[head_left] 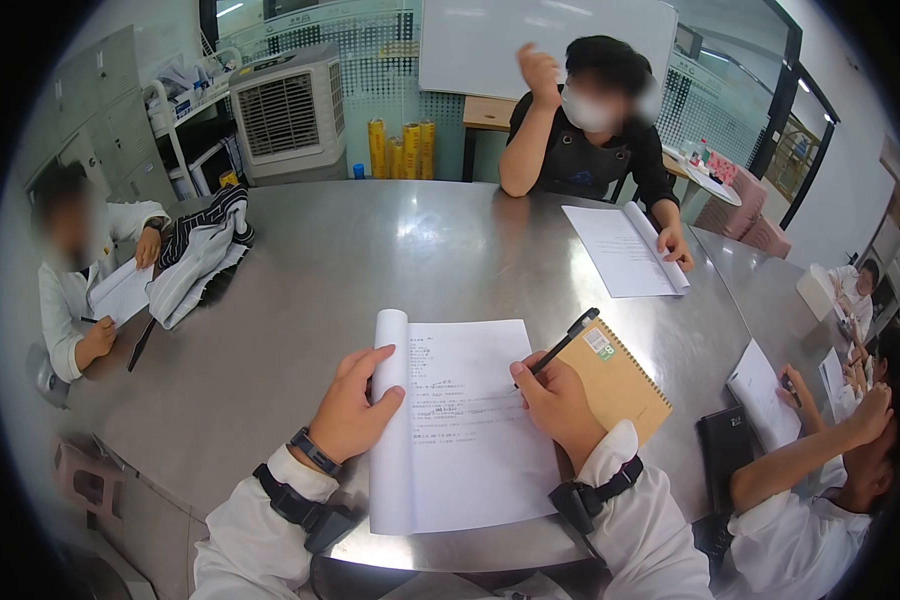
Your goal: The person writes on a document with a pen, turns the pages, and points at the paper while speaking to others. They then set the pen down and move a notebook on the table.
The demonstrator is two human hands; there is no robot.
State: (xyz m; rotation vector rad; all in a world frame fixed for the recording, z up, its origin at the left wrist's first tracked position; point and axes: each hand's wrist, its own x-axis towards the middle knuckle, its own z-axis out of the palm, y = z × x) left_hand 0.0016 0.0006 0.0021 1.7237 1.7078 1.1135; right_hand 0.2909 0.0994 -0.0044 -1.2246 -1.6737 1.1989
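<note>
Printed papers (480,470) lie in front of me on the metal table, their left pages folded back into a roll. My left hand (355,405) holds the rolled edge, thumb and fingers resting over it. A black pen (572,338) is gripped in my right hand (560,405), its tip over the upper right part of the printed page. Some lines on the page carry pen marks. A tan spiral notebook (620,385) lies to the right, partly behind my right hand.
Across the metal table (320,260), a person in a black apron sits with printed papers (615,250). At the left, a person writes beside a striped garment (200,245). On the right, people sit near a black notebook (727,455) and white papers (767,395).
</note>
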